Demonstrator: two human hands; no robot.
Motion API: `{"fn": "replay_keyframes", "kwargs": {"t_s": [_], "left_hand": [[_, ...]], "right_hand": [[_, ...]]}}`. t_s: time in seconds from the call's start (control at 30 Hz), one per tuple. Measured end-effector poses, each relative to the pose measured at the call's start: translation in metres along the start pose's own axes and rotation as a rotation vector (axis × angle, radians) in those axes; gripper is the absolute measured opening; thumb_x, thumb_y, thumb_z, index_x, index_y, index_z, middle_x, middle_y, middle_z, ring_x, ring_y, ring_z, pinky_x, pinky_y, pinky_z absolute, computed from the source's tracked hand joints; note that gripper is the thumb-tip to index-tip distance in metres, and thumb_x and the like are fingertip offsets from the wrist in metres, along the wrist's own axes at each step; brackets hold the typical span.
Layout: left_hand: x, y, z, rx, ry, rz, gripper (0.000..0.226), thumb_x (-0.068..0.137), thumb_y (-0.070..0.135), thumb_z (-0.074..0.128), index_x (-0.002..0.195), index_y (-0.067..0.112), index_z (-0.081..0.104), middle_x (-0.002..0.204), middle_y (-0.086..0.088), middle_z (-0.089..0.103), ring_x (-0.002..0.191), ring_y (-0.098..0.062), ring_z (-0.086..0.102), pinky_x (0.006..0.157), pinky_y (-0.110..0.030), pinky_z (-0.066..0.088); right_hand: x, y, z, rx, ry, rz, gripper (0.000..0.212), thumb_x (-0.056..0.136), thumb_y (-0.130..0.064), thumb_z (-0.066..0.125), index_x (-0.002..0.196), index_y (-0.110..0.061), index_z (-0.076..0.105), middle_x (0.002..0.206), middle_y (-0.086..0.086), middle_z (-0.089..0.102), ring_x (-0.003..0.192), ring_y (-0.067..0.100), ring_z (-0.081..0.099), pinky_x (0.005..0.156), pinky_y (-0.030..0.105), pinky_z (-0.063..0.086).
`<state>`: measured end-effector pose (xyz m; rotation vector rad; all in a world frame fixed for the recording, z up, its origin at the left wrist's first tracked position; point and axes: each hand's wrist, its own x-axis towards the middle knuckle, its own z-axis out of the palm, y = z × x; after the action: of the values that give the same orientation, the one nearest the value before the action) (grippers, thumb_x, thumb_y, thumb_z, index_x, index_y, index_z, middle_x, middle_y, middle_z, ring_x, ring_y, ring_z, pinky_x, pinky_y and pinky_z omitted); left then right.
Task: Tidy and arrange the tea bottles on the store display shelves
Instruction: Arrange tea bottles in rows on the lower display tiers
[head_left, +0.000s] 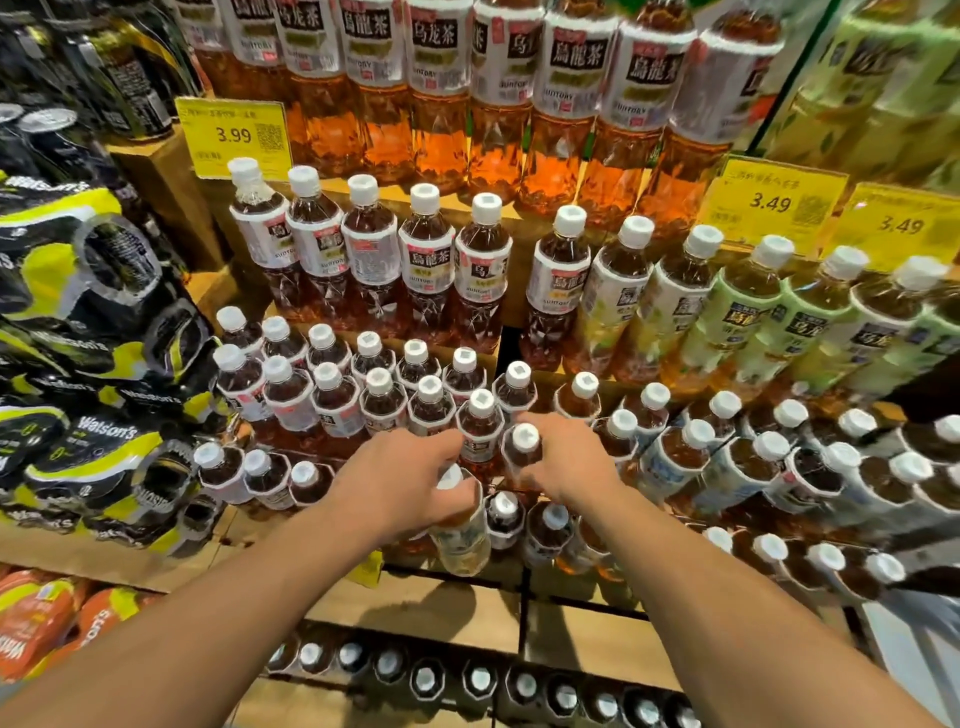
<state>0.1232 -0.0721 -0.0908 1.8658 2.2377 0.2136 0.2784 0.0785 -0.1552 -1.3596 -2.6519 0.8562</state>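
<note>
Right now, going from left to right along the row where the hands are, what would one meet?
Watson's packs, left hand on pale-label bottle, right hand on dark tea bottle, blue-label bottles.

White-capped tea bottles (374, 249) standing upright in rows on stepped wooden shelves (441, 603), one pale-labelled bottle (462, 535) sitting among dark ones.

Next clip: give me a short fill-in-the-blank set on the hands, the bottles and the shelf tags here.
1. The yellow price tag at upper left reads ___.
2. The pale-labelled bottle is gripped by the ___ hand.
3. The right hand holds a dark tea bottle with a ___ cap.
4. The black and yellow packs carry the name ___.
Missing words: 3.99; left; white; Watson's.
</note>
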Motion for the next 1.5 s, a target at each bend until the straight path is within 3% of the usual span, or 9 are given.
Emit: {"fn": "replay_keyframes", "kwargs": {"t_s": [0.23,0.4,0.53,0.73,0.9,1.07,1.23,1.37,1.5], "left_hand": [[0.009,-0.004,0.011,-0.035,0.005,0.032,0.037,0.080,0.059,0.048,0.082,0.022,0.046,0.055,0.003,0.047,0.056,-0.019,0.051,0.051,-0.033,0.040],[0.017,-0.003,0.018,-0.049,0.013,0.058,0.044,0.072,0.066,0.037,0.080,0.024,0.048,0.059,0.001,0.054,0.056,-0.017,0.055,0.054,-0.037,0.049],[0.024,0.012,0.014,-0.014,-0.020,0.090,0.035,0.080,0.057,0.055,0.068,0.032,0.034,0.053,0.004,0.049,0.051,-0.008,0.048,0.047,-0.026,0.036],[0.035,0.034,-0.003,-0.053,-0.069,0.121,0.035,0.076,0.060,0.058,0.064,0.037,0.034,0.047,0.007,0.045,0.047,-0.003,0.043,0.046,-0.024,0.029],[0.045,0.061,-0.023,-0.023,-0.035,0.178,0.030,0.081,0.053,0.064,0.067,0.038,0.042,0.052,0.010,0.050,0.050,-0.001,0.046,0.047,-0.022,0.030],[0.051,0.093,-0.024,-0.035,0.039,0.277,0.057,0.069,0.073,0.048,0.089,0.022,0.059,0.058,0.009,0.053,0.057,-0.009,0.052,0.048,-0.023,0.034],[0.042,0.133,-0.028,-0.148,0.054,0.352,0.037,0.079,0.060,0.065,0.089,0.025,0.060,0.061,0.009,0.054,0.058,-0.007,0.051,0.049,-0.027,0.032],[0.035,0.156,-0.035,-0.418,-0.093,0.383,0.025,0.081,0.054,0.070,0.086,0.030,0.066,0.066,0.008,0.065,0.058,-0.002,0.058,0.051,-0.017,0.038],[0.036,0.175,-0.036,-0.645,-0.199,0.401,0.008,0.087,0.023,0.073,0.095,0.024,0.074,0.070,0.005,0.073,0.051,0.001,0.059,0.052,-0.012,0.044]], "right_hand": [[0.012,0.014,0.008,0.152,0.104,0.134,0.040,0.074,-0.042,0.084,0.107,-0.031,0.065,0.101,-0.006,0.067,0.095,0.020,0.063,0.082,0.037,0.051],[0.009,0.010,0.013,0.234,0.143,0.173,0.046,0.081,-0.039,0.080,0.121,-0.028,0.063,0.112,-0.010,0.064,0.105,0.016,0.059,0.094,0.039,0.050],[0.001,0.006,0.018,0.315,0.148,0.199,0.042,0.081,-0.035,0.078,0.118,-0.030,0.059,0.115,-0.009,0.067,0.107,0.015,0.063,0.094,0.039,0.053],[-0.026,-0.008,0.018,0.264,0.150,0.237,0.075,0.091,-0.014,0.063,0.155,-0.013,0.024,0.158,0.006,0.031,0.131,0.030,0.051,0.104,0.041,0.047],[-0.059,-0.005,-0.018,0.262,0.097,0.212,0.049,0.090,-0.006,0.059,0.135,-0.022,0.059,0.132,0.007,0.060,0.118,0.031,0.059,0.099,0.043,0.051],[-0.105,0.007,-0.051,0.317,-0.015,0.090,0.054,0.087,-0.002,0.056,0.134,-0.027,0.056,0.121,0.007,0.064,0.108,0.028,0.058,0.079,0.031,0.043],[-0.147,0.027,-0.065,0.457,0.032,0.187,0.072,0.079,-0.017,0.080,0.144,-0.023,0.049,0.136,0.003,0.058,0.122,0.024,0.055,0.100,0.041,0.048],[-0.177,0.041,-0.077,0.473,0.206,0.257,0.072,0.075,-0.026,0.086,0.140,-0.026,0.056,0.129,-0.007,0.063,0.121,0.019,0.057,0.100,0.036,0.048],[-0.207,0.054,-0.088,0.553,0.303,0.391,0.084,0.063,-0.047,0.090,0.138,-0.026,0.057,0.131,-0.016,0.058,0.123,0.012,0.054,0.106,0.043,0.045]]}}
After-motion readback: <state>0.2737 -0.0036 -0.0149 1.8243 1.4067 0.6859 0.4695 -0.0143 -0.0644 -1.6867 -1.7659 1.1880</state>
